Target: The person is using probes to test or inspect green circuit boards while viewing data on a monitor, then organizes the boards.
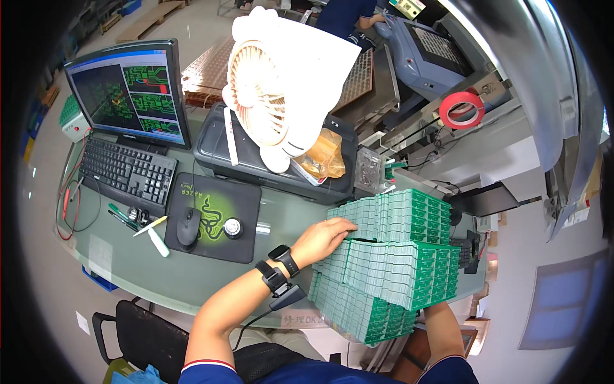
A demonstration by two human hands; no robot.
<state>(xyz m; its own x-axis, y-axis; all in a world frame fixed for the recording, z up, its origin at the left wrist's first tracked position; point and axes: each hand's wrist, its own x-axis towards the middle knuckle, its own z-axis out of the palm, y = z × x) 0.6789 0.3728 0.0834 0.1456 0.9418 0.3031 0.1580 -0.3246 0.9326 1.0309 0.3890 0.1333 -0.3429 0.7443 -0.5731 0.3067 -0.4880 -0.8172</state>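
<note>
Stacks of green circuit boards stand at the right end of the desk: a far stack (409, 217), a middle stack (396, 272) and a lower, nearer stack (364, 307). The middle one sits tilted above the near one. My left hand (326, 240) is closed at the back left corner of the middle stack, its fingers bent over the board edges beside a dark gap to the far stack. My right hand (437, 312) reaches up under the front right side of the middle stack; the boards hide its fingers. Two black bands (279, 265) circle my left wrist.
On the left stand a monitor (131, 96), a keyboard (128, 173) and a mouse (188, 227) on a dark mat (246, 205). A white fan (281, 83) rests on a black printer-like box (217, 150). Red tape (461, 109) hangs at right. Another person (342, 16) works behind.
</note>
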